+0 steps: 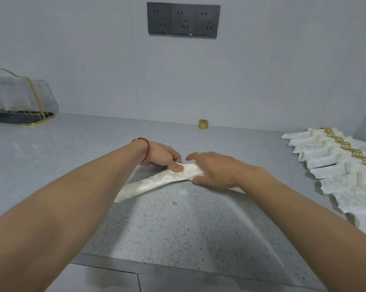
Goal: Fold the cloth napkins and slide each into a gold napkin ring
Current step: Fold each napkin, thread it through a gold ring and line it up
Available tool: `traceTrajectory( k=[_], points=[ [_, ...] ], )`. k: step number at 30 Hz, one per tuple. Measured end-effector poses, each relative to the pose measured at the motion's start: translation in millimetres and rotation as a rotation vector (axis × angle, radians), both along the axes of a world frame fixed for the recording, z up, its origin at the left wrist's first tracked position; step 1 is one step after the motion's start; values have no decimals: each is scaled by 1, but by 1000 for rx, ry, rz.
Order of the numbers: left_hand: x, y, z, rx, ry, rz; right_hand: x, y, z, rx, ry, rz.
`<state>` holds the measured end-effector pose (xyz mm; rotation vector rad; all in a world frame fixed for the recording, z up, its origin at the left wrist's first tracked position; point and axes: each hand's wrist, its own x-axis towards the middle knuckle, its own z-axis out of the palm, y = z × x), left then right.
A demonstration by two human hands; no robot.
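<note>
Left hand (163, 157) pinches the napkin (148, 183); right hand (217, 169) presses flat.

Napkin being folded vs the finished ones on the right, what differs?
The white patterned cloth napkin at centre is a narrow strip with no ring; the row of finished napkins wears gold rings. The left hand pinches and the right hand presses the strip; the row lies untouched. Same fabric.

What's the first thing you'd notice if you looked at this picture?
Two bare arms meet in the middle of the grey counter. There the left hand pinches a folded white napkin and the right hand lies over it. At the right edge, a row of finished napkins, each banded in gold, overlaps like scales. One spare gold ring stands alone near the wall.
</note>
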<state>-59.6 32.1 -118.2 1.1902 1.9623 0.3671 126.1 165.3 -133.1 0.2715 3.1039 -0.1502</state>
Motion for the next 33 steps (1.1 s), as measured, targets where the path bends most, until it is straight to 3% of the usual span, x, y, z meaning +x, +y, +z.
traceTrajectory(
  k=[5, 9, 11, 13, 16, 20, 28, 33],
  points=[
    [9, 3, 5, 5, 36, 61, 7, 0, -31, 87, 246, 66],
    [24, 1, 5, -28, 349, 12, -5, 13, -37, -37, 285, 54],
    [32, 0, -2, 111, 399, 42, -10, 22, -36, -131, 312, 41],
    [38, 0, -14, 385, 413, 25, -13, 26, -34, -193, 336, 28],
    [38, -1, -28, 608, 556, -27, -13, 26, -32, -177, 370, 14],
    [39, -3, -30, 617, 516, 27, -12, 24, -28, -117, 384, 47],
    [47, 17, -35, 557, 802, 52, 1, 30, -51, -62, 501, 49],
    [36, 30, -41, 508, 754, 41, -28, 48, -53, 30, 526, 39]
  ],
)
